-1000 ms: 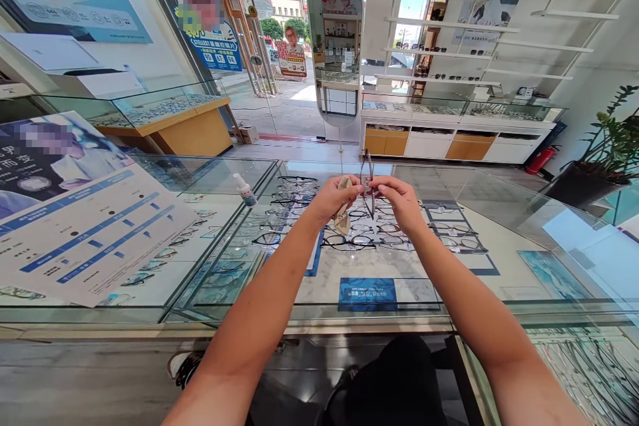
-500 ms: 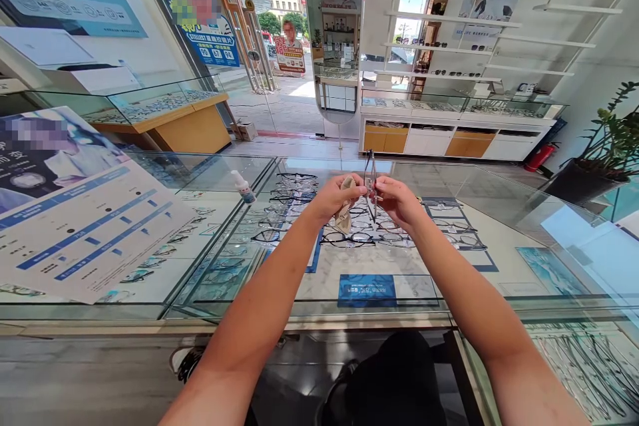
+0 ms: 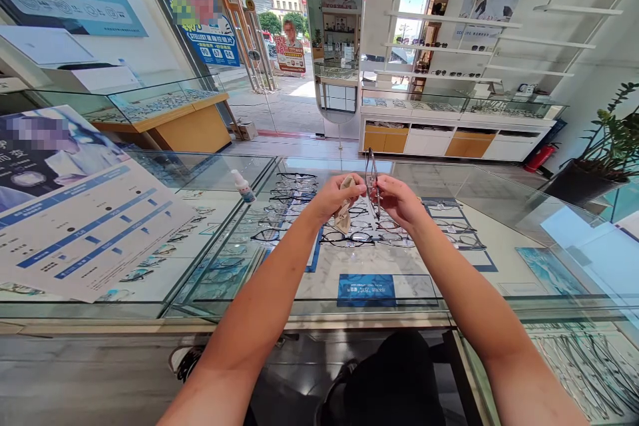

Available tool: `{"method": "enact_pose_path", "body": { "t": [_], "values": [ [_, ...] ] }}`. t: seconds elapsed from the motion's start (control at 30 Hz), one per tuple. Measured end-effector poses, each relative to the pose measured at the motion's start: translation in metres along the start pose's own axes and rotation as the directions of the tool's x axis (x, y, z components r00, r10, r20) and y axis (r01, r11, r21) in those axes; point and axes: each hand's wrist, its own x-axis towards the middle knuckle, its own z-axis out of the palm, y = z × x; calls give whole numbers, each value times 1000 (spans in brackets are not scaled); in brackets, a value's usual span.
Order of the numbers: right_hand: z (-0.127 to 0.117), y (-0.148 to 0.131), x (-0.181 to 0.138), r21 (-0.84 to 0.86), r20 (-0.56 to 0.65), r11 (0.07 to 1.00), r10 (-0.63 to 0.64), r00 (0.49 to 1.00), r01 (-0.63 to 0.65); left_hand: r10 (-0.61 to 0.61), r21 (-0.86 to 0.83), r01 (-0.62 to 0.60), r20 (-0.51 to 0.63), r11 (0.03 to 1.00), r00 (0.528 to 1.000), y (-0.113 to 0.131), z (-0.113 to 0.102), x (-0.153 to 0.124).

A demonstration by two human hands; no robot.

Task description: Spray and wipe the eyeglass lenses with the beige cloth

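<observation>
Above the glass counter, my right hand (image 3: 398,201) is closed on a pair of eyeglasses (image 3: 371,176), which I see nearly edge-on and upright. My left hand (image 3: 333,198) is closed around a beige cleaning cloth (image 3: 343,213) that hangs below the fingers. Its thumb and fingertips reach close to the glasses; whether they touch them I cannot tell. Beneath the hands, several eyeglass frames (image 3: 349,238) lie in rows inside the display case. A small white spray bottle (image 3: 242,186) stands on the glass to the left.
A printed leaflet stand (image 3: 100,219) rises at the left of the glass counter (image 3: 309,309). A blue card (image 3: 367,290) lies near the front edge. An oval mirror (image 3: 335,40) stands beyond, with a potted plant (image 3: 594,146) at far right.
The glasses have turned slightly in my right hand, their lower end shifting a little to the right. My left hand and the cloth look almost unmoved.
</observation>
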Motion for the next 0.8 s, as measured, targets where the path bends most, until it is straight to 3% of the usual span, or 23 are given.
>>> {"method": "enact_pose_path", "body": {
  "t": [0.17,0.4,0.63,0.8],
  "values": [
    [2,0,-1,11,-16,1000,-3,1000,3,18,55,-17,-17,998,1000,1,3,-1],
    [3,2,-2,-100,-41,993,-67,997,63,63,166,-45,-106,985,992,-1,9,0],
    [1,4,-1,-199,-47,972,-138,989,126,109,235,-84,-96,968,989,-4,9,3],
    [-1,7,1,-307,-68,931,-227,972,196,97,320,-37,-173,947,980,-9,8,4]
  ]
}}
